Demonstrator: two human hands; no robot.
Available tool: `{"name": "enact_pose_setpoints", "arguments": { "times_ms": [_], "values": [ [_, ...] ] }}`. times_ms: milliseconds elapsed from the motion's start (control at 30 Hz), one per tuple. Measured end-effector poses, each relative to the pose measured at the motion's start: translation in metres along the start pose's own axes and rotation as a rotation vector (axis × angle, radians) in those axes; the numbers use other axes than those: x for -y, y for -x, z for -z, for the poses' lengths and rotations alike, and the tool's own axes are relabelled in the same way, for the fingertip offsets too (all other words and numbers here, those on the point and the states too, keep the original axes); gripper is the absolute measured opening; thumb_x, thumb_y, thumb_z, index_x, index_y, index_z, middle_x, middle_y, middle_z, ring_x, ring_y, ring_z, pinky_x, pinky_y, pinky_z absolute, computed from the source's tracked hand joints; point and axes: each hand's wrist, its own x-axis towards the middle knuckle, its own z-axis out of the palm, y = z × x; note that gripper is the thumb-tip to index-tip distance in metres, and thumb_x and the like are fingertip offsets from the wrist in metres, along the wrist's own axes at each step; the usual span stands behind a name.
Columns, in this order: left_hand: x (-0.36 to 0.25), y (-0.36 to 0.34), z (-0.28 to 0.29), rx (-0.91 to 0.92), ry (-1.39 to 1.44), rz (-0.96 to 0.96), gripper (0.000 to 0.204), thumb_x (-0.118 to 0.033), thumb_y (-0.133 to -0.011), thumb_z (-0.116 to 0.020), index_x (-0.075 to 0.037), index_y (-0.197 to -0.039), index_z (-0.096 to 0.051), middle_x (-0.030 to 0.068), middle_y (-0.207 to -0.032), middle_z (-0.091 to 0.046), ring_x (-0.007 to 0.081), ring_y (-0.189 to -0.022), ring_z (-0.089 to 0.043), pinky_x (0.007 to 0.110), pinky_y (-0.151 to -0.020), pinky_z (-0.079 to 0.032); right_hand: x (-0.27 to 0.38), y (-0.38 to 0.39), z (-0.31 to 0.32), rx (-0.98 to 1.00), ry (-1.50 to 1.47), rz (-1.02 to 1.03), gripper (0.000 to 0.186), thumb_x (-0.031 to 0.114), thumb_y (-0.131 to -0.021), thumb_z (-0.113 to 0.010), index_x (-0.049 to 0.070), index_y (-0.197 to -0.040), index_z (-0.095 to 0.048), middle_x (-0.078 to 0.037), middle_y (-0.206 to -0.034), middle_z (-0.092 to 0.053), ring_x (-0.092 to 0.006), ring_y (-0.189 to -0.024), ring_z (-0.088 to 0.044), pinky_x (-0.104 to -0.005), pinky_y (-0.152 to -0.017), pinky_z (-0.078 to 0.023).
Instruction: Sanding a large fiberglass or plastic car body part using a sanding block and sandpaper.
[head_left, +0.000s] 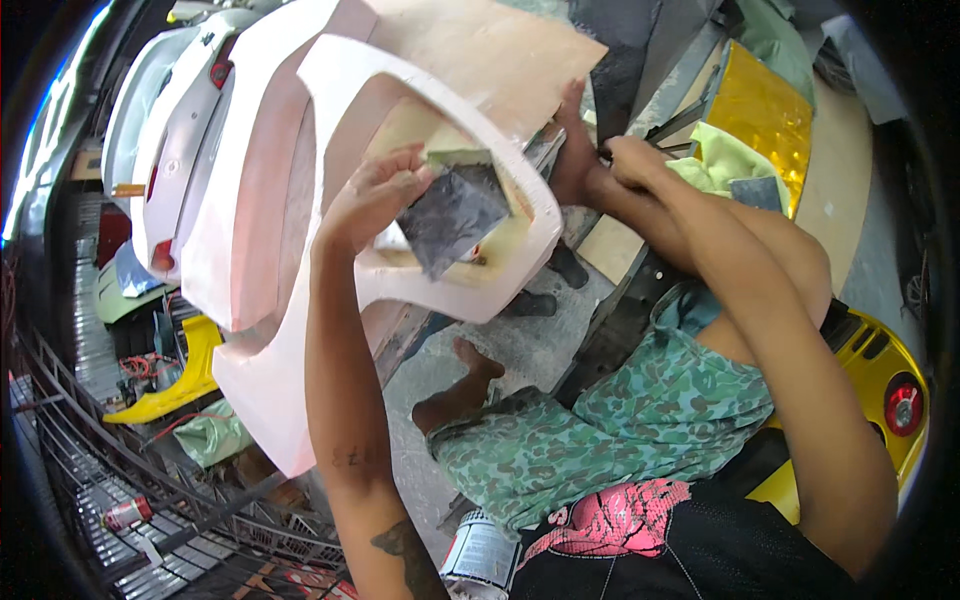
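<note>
The left hand (378, 200) has thumb and fingers together, and its grip seems to be clamped on the upper left corner of a dark grey sheet (453, 222). This sheet is seen within the big hole of a pale pinkish-white panel (440, 290); whether it also touches the panel, one cannot tell. The right hand (632, 160) is curled just beside the ankle (585, 178); what its grip encloses is hidden, so its state cannot be told.

The sheet looks thin and creased, so it is probably very light and quite flexible; it may bend or tear if it is pulled by one corner only. A flat pinch near an edge, with fingers spread behind, should support it better. The panel seems stiff but rather light for its width, and its smooth face may be slippery; its narrow bars offer the surest hold.
</note>
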Motion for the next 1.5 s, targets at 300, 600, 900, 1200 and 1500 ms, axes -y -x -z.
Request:
{"name": "enact_pose_setpoints", "arguments": {
  "times_ms": [300, 600, 900, 1200, 1500],
  "values": [
    [-0.010, -0.005, 0.021, -0.050, -0.183, 0.012, 0.015, -0.017, -0.095, -0.067, -0.002, -0.090, -0.065, -0.0046, -0.078, -0.057, 0.0051, -0.073, -0.049, 0.023, -0.065, -0.040, 0.022, 0.021, 0.034, 0.156, -0.113, -0.015, 0.030, 0.011, -0.081, -0.063, 0.003, -0.109, -0.072, -0.024, -0.118, -0.069, -0.0401, -0.111, -0.067, -0.0508, -0.091, -0.054],
    [-0.098, -0.108, -0.034, -0.425, -0.120, -0.104, 0.034, -0.029, -0.095, -0.069, 0.004, -0.103, -0.072, 0.0046, -0.088, -0.068, 0.0112, -0.080, -0.059, 0.027, -0.075, -0.047, 0.014, 0.018, 0.035, 0.110, -0.134, -0.062, 0.029, 0.010, -0.080, -0.062, 0.002, -0.107, -0.072, -0.024, -0.115, -0.070, -0.0406, -0.110, -0.067, -0.0502, -0.091, -0.054],
    [-0.045, -0.148, -0.015, -0.622, -0.592, -0.227, 0.045, -0.029, -0.086, -0.071, -0.004, -0.124, -0.067, 0.0131, -0.100, -0.075, 0.0245, -0.088, -0.072, 0.035, -0.075, -0.056, 0.031, -0.001, 0.009, 0.209, -0.248, 0.204, 0.037, 0.032, -0.085, -0.073, 0.002, -0.108, -0.074, -0.019, -0.096, -0.075, -0.0342, -0.095, -0.073, -0.0417, -0.084, -0.055],
    [0.009, 0.152, 0.013, -1.073, 0.057, -0.228, 0.028, -0.003, -0.102, -0.055, 0.009, -0.127, -0.059, 0.0209, -0.126, -0.065, 0.0248, -0.102, -0.070, 0.033, -0.096, -0.055, -0.010, -0.020, 0.017, 0.134, 0.070, 0.099, 0.048, 0.021, -0.080, -0.066, -0.009, -0.117, -0.066, -0.034, -0.116, -0.067, -0.0450, -0.113, -0.065, -0.0471, -0.097, -0.049],
    [0.299, 0.410, -0.162, -1.606, 0.170, 0.748, 0.023, -0.023, -0.094, -0.066, 0.000, -0.097, -0.067, 0.0110, -0.092, -0.071, 0.0220, -0.083, -0.068, 0.035, -0.075, -0.053, -0.091, -0.073, -0.002, -0.035, 0.211, 0.146, 0.051, 0.037, -0.089, -0.063, -0.010, -0.110, -0.066, -0.036, -0.110, -0.067, -0.0485, -0.111, -0.064, -0.0502, -0.094, -0.050]
  ]
}}
